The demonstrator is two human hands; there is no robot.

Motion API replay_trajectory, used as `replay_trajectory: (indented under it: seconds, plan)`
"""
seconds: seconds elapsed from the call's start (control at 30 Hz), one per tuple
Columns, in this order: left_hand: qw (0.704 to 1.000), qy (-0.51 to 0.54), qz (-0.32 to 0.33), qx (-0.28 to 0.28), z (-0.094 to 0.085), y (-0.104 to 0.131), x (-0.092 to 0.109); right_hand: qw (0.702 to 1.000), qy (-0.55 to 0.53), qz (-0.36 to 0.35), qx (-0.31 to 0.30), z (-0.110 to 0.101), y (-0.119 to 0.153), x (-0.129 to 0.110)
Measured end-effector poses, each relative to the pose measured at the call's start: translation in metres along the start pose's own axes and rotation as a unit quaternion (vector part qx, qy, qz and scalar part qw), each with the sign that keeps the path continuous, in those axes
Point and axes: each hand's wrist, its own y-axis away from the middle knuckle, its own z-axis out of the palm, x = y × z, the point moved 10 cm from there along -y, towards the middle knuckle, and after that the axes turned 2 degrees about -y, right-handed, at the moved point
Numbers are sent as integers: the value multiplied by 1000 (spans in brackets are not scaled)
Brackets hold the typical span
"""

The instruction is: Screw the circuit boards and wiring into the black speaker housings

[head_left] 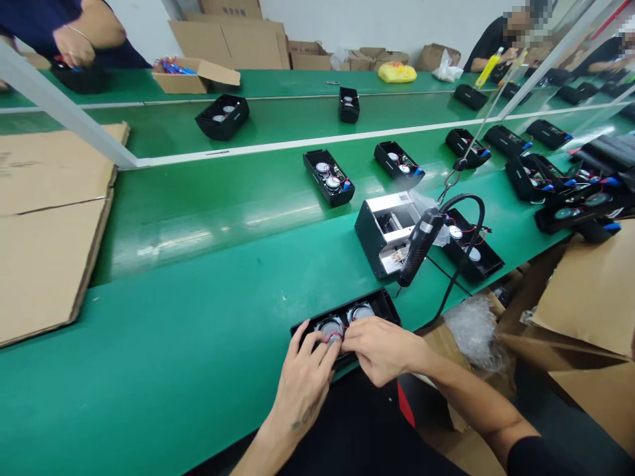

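Observation:
A black speaker housing (384, 306) lies at the near edge of the green bench, its inner side up. Two round speaker drivers sit in it; the left driver (330, 327) is partly covered by fingers, and the right driver (360, 312) shows above my right hand. My left hand (307, 370) is curled over the left end of the housing, its fingertips at the left driver and a red wire (333, 336). Beside it, my right hand (380, 347) has its fingers pressed together in a pinch near that wire; what they grip is hidden.
An electric screwdriver (421, 248) hangs before a screw feeder (380, 231). Another open housing (473, 254) lies right of it. Several more housings sit along the conveyor (223, 192). Flat cardboard (49, 231) lies left; cartons (590, 330) stand right. Co-workers are across the line.

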Motion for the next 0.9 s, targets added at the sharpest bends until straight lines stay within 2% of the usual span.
replay_trajectory:
  seconds: [0.1,0.13,0.2,0.27,0.33,0.4,0.5,0.67,0.9]
  plan:
    - [994,98,-36,-24,9,-10,-27,999,30,11,26,-8,-1,-5]
    - [987,138,-59,-50,13,-16,-41,998,48,21,34,-14,-5,-4]
    - [961,208,-120,-138,25,-30,-70,996,69,56,25,-30,-17,5]
    - [924,255,-179,-223,32,-43,-94,996,34,84,-15,-48,-33,17]
    - [903,272,-209,-260,30,-56,-108,997,-24,71,-38,-70,-50,19]
    - [900,272,-211,-268,26,-66,-112,995,-26,75,-68,-83,-60,22]
    - [896,278,-210,-276,28,-68,-111,994,10,80,-79,-86,-62,21]
    - [885,293,-240,-271,34,-61,-112,990,78,106,-41,-75,-49,16]
    - [873,309,-258,-275,40,-59,-114,985,83,153,5,-67,-47,19]
